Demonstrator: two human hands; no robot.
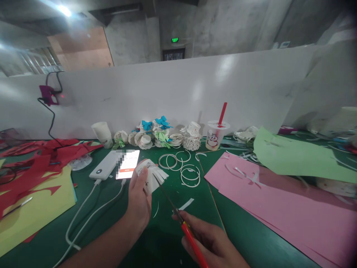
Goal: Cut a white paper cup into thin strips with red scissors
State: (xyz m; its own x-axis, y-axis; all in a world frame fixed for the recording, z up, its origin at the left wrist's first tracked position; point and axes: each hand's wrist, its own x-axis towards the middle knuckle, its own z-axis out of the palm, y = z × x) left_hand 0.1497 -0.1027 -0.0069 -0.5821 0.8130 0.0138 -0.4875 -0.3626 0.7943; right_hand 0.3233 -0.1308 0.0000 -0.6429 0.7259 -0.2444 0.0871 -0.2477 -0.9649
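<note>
In my left hand [139, 193] is a white paper cup [150, 178], its side partly cut into strips that fan out to the right. The thumb lies across its near face. My right hand [208, 236] is closed around the red handles of a pair of scissors [192, 242]. Their narrow blades reach up and left to the cup's cut strips; whether the tips are fully closed I cannot tell. Below the blades lies a white paper scrap [186, 204]. Several thin white paper rings [190, 175] rest on the green table just beyond.
Behind stand stacked paper cups [102, 134], paper-cup crafts [161, 130] and a drink cup with straw [214, 137]. A power bank [104, 165] and lit phone [128, 165] lie left, cables trailing. Pink sheets [267, 201] and green paper [301, 156] lie right; red paper [36, 175] and yellow paper [41, 208] lie left.
</note>
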